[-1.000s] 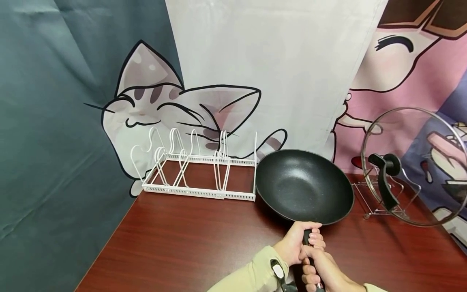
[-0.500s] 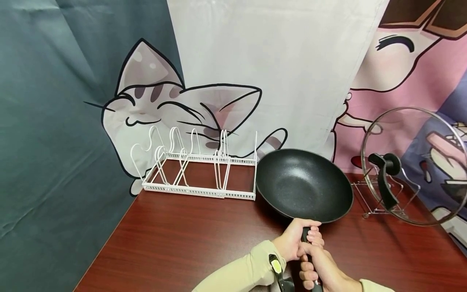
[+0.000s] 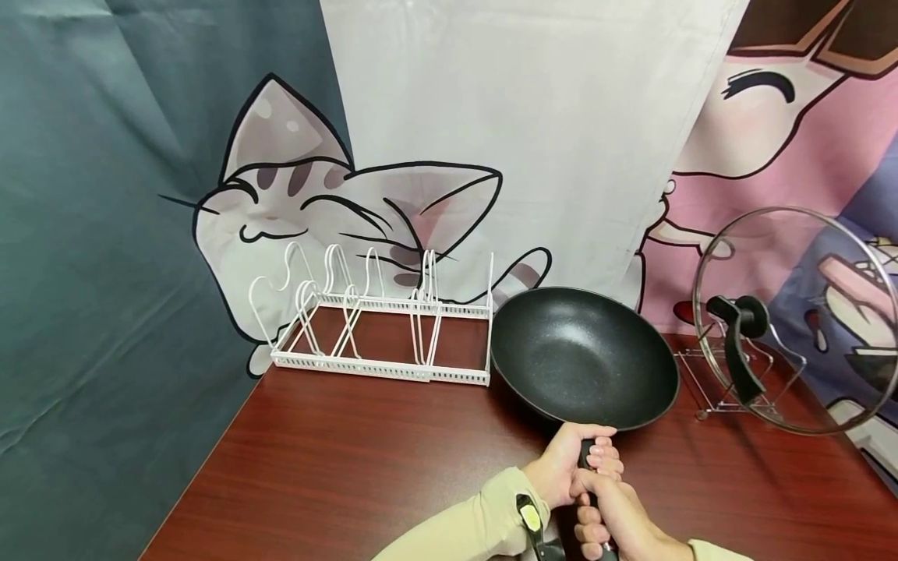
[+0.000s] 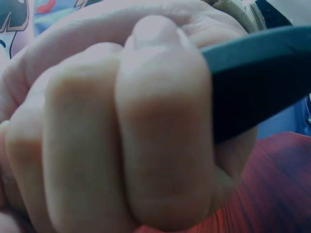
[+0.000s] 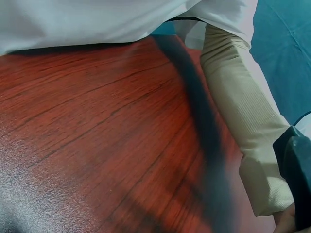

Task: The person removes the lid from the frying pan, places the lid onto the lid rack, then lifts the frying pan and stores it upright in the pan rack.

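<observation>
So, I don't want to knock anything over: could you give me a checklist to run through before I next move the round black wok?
1. Left hand curled round the long black handle, nearer the wok: ok.
2. Right hand gripping it farther back: ok.
3. Nothing inside the wok: ok.
4. Clear gap to the white metal rack: not ok; rims look very close, contact unclear.
5. Wok's base resting on the red-brown wooden table: cannot tell, hidden.
6. Round clear-glass lid apart from the wok: ok.

White rack (image 3: 379,370); glass lid (image 3: 754,318) on wire stand (image 3: 730,407).
</observation>
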Motion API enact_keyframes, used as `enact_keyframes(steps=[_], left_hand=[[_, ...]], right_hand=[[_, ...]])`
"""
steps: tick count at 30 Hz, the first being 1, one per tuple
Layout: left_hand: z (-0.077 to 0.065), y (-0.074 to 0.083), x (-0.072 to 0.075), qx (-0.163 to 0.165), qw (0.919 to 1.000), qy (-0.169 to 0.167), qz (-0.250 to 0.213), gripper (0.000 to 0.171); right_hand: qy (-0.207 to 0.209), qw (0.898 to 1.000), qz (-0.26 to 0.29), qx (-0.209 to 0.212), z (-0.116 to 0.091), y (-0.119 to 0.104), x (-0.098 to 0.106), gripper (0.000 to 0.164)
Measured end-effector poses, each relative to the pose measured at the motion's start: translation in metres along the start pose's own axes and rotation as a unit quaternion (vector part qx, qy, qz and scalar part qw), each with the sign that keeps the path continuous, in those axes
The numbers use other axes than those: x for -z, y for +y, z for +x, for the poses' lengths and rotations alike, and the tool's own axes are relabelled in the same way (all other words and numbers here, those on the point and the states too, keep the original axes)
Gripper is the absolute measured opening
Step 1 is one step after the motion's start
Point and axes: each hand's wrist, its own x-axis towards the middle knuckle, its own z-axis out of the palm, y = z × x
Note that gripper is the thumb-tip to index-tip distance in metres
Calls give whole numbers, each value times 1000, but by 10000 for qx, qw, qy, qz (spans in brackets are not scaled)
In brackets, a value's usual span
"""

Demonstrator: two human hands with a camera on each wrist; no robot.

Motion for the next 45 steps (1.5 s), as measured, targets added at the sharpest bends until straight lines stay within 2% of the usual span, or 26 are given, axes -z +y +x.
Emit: enact_keyframes(steps=[8, 15, 20, 26, 29, 37, 45], left_hand=[[-2, 0, -7, -70, 10000, -35, 29, 35], [-4, 3, -15, -211, 9995, 149, 156, 33], [-7, 6, -21, -281, 9995, 40, 143, 33], [-8, 9, -30, -301, 9995, -78, 91, 32], [-8, 10, -35, -321, 9994, -139, 45, 33], [-6, 15, -43, -465, 9989, -85, 0, 34], [2, 15, -44, -562, 9982, -161, 162, 33]], right_hand=[[-83, 10000, 4, -34, -5, -5, 1, 20], [-366, 9993, 118, 14, -9, -10, 2, 22], [-518, 9985, 152, 78, -11, -15, 2, 26], [-611, 9978, 240, 22, -17, -25, 3, 22], [-714, 9966, 400, -33, -20, -30, 5, 22], [-557, 9977, 383, -52, -23, -39, 7, 19], [-902, 9944, 555, -42, -25, -44, 15, 19]])
